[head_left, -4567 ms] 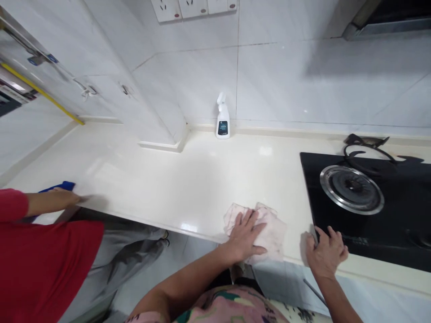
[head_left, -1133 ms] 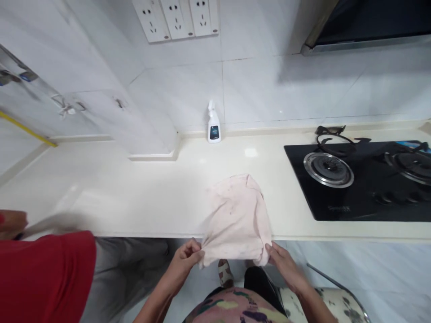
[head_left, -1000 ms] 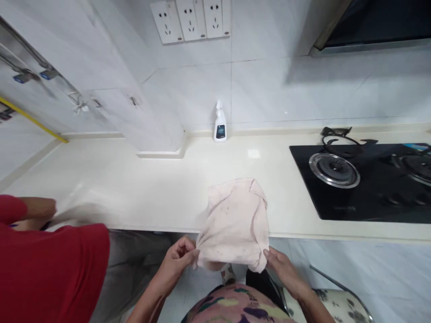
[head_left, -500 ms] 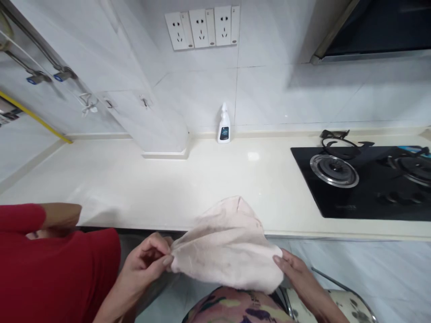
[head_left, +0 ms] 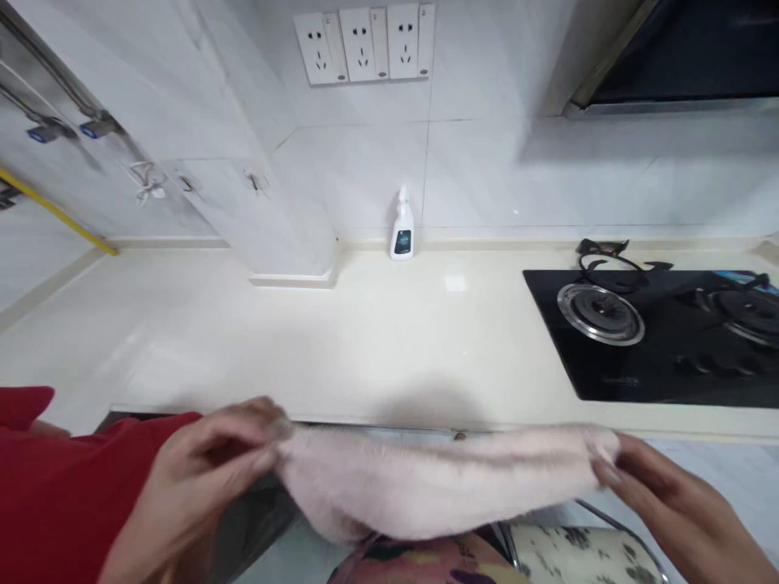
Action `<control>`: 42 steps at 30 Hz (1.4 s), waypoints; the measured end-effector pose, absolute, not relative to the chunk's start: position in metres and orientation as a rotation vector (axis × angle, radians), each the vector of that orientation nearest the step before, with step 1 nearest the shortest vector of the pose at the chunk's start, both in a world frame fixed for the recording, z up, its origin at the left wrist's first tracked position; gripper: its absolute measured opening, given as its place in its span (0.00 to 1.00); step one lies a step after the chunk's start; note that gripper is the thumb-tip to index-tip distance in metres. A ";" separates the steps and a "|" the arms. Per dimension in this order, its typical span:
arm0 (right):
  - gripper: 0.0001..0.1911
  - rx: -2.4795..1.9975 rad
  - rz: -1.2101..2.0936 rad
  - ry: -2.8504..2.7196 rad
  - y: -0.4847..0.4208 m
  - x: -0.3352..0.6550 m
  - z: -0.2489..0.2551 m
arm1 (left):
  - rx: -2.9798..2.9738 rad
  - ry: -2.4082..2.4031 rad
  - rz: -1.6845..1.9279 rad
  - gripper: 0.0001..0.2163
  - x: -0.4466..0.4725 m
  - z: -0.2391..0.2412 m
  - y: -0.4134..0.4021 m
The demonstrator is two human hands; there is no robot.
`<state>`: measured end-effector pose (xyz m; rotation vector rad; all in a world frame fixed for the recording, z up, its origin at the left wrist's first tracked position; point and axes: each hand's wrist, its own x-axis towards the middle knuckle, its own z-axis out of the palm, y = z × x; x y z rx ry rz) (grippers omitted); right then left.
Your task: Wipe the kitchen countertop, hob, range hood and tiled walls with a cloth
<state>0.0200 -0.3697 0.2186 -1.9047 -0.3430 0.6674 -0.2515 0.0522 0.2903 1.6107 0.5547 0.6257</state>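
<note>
And here's the pale pink cleaning cloth (head_left: 438, 487), pulled out wide and taut between both hands, right along the front edge of the cream stone countertop (head_left: 341, 341)! The left hand (head_left: 200, 478) pinches one end, its fingers (head_left: 268, 430) closed tight on the fabric, while the right hand (head_left: 669, 503) grips the far end, fingers (head_left: 626, 462) curled around it. Beyond them, a white spray bottle (head_left: 402, 227) stands against the tiled wall, a black gas hob (head_left: 645, 381) sits off to the right, and a co-worker's red shirt (head_left: 49, 478) crowds in at the left
</note>
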 end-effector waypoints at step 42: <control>0.18 -2.096 0.008 -0.745 -0.214 0.300 0.293 | 1.744 0.749 0.513 0.13 0.038 0.318 0.140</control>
